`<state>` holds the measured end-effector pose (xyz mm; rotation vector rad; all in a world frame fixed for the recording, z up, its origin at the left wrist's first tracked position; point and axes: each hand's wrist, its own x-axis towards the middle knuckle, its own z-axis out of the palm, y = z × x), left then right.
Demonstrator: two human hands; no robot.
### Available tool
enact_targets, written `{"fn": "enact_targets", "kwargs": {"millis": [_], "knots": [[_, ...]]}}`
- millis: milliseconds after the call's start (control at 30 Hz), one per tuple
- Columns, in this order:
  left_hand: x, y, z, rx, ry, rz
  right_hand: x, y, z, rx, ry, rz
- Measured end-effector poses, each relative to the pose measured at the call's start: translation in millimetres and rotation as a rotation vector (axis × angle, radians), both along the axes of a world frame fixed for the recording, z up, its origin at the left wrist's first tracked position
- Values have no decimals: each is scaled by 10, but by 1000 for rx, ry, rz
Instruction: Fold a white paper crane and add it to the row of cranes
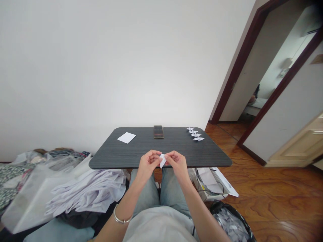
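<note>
My left hand (148, 163) and my right hand (178, 163) meet over the near edge of a dark table (131, 154). Both pinch a small folded piece of white paper (163, 160) between fingertips and thumbs. A silver bracelet (120, 218) sits on my left wrist. On the table lie a flat white sheet (126, 137) at the far left and several small folded white paper figures (195, 133) in a row at the far right.
A dark phone (158, 131) stands at the table's far middle. Piled clothes and plastic bags (75, 188) lie to the left, white papers (214, 181) and a dark bag (232, 222) on the wooden floor to the right. A doorway (264, 101) opens at right.
</note>
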<state>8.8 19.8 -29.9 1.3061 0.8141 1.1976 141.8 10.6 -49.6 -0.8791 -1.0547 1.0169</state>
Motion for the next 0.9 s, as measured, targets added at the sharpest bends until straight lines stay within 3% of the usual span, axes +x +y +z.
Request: {"fn": "enact_targets", "kwargs": {"millis": [267,467,900], "knots": [[-1,-12,34,25,-90,103,-12,-48,-31,-12,74,222],[16,-24,48,27,-116,183,-14,-74,-18,25,-5,86],[12,-50,45,36,-121,132,25,-93,8,75,-74,-16]]}}
